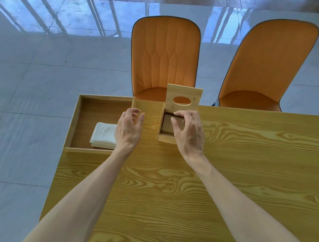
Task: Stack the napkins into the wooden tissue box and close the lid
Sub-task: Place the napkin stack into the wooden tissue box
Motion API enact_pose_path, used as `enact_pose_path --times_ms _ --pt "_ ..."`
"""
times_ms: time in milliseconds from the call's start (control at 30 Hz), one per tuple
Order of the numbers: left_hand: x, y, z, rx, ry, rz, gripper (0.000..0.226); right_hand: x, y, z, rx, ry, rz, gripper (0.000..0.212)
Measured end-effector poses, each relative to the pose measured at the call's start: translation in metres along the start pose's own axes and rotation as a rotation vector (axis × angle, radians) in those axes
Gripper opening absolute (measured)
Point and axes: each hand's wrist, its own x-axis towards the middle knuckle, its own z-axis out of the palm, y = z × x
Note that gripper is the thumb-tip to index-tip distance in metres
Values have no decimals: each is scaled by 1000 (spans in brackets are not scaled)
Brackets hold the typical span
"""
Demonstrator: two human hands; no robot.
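Wooden tissue box (166, 137) open, lid (184, 96) upright; white napkins (104, 135) stacked in tray

Two bare forearms, no sleeves; left grip (129, 127), right grip (188, 132)

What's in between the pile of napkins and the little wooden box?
In the head view, the left hand hovers between the napkins and the tissue box, above the tray wall and a strip of table.
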Motion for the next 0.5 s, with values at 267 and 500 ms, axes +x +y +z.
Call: enact_pose_path --times_ms 267,500 --pt "2 -72 -78 130 74 -147 35 -17 -83 52 170 -282 8 27" --pt "12 -102 -96 27 -100 -366 54 -30 -128 99 144 -649 225 15"
